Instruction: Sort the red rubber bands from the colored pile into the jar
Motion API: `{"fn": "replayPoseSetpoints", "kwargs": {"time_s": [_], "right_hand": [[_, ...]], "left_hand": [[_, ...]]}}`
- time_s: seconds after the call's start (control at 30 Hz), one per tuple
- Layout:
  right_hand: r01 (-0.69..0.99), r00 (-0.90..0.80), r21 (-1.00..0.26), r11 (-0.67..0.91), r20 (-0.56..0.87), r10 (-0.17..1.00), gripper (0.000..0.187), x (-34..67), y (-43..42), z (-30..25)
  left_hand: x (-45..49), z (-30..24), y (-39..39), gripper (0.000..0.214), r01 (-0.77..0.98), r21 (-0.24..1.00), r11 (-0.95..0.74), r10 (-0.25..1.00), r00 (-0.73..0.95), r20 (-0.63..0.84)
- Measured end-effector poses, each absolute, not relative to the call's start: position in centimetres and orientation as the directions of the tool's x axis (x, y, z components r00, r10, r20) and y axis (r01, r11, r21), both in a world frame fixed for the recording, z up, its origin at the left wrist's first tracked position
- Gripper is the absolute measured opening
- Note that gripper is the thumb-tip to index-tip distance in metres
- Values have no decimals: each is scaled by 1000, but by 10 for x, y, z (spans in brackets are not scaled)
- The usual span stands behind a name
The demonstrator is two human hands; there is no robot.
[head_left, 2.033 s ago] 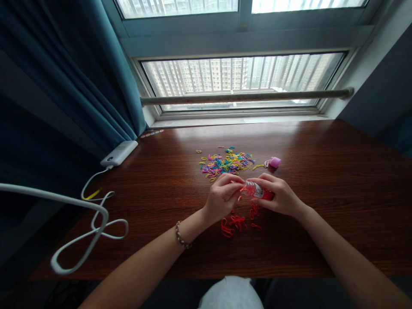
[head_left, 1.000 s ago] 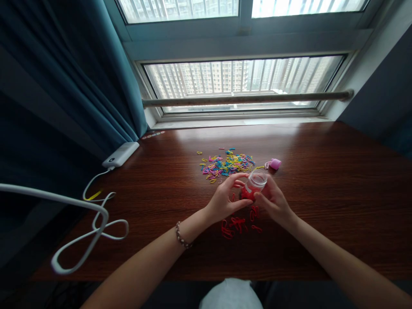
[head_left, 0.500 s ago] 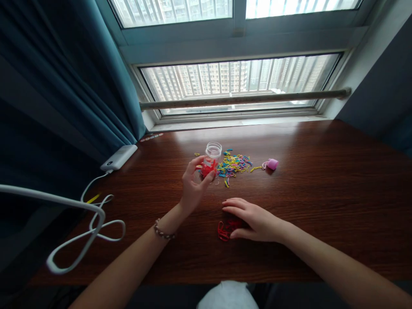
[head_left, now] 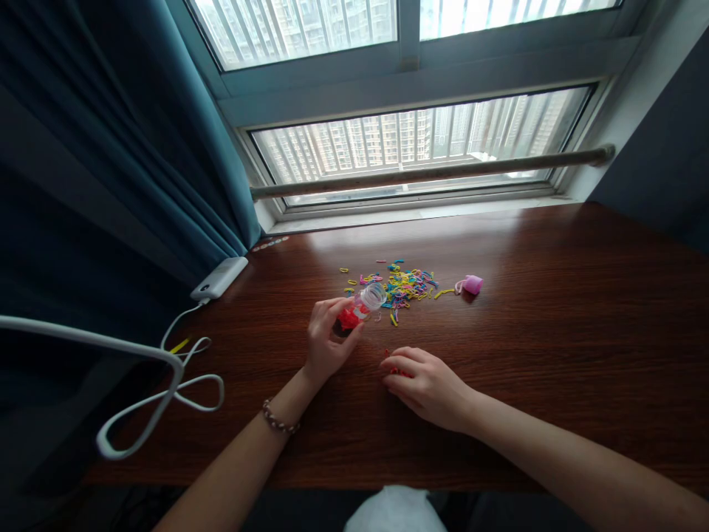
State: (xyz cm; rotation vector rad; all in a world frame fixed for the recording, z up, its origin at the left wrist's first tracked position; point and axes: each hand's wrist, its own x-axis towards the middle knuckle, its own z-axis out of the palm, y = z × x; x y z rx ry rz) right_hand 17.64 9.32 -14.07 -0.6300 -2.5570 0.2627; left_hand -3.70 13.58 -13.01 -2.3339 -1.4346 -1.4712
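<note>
My left hand (head_left: 326, 341) grips a small clear jar (head_left: 361, 306), tilted with its open mouth toward the right and red rubber bands packed in its bottom. My right hand (head_left: 426, 383) rests on the wooden table (head_left: 554, 332) with its fingers curled over a small bunch of red rubber bands (head_left: 394, 369), most of them hidden beneath it. Just beyond the jar lies a scattered pile of mixed yellow, blue and pink rubber bands (head_left: 402, 284). A small pink lid (head_left: 471, 284) sits to the right of that pile.
A white power bank (head_left: 219, 278) with a white cable (head_left: 182, 347) lies at the table's left edge by the blue curtain (head_left: 138, 148). A white looped strap (head_left: 155, 391) hangs at the left. The window (head_left: 410, 140) and a rail (head_left: 432, 174) run along the far side.
The jar passed from my right hand to my left, swung up to the left, then came lower and tilted. My right hand dropped onto the red bands and gathered them under its fingers.
</note>
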Motion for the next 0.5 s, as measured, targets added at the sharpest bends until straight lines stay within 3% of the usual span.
{"fn": "replayPoseSetpoints", "kwargs": {"time_s": [0.13, 0.5], "right_hand": [[379, -774, -325, 866, 402, 490, 27, 178, 98, -142], [398, -766, -447, 801, 318, 558, 13, 199, 112, -136]], "left_hand": [[-40, -130, 135, 37, 725, 343, -597, 662, 203, 721], [-45, -129, 134, 46, 697, 226, -681, 617, 379, 690]]}}
